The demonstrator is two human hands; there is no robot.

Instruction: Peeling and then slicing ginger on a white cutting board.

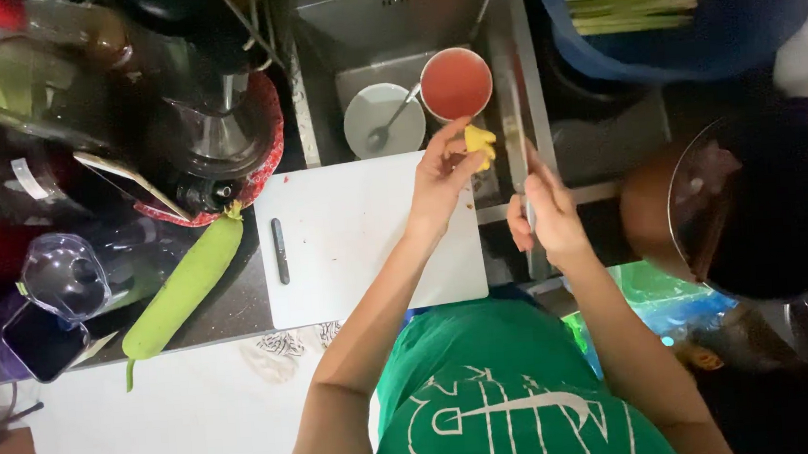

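Yellow piece pinched, knife gripped.
Left hand (440,179) fingers close on a yellow piece (480,143) just below the red bowl (456,84); right hand (547,215) wraps a knife (515,129), blade pointing away.

Board (368,248) — landmark. On it, near its left edge: peeler (280,251). Left of board: gourd (184,288); juicer (215,98) behind the gourd. Behind board: sink (362,31) holding plate (379,117), spoon (389,124), cup (456,83). Right of board — pot (753,203).
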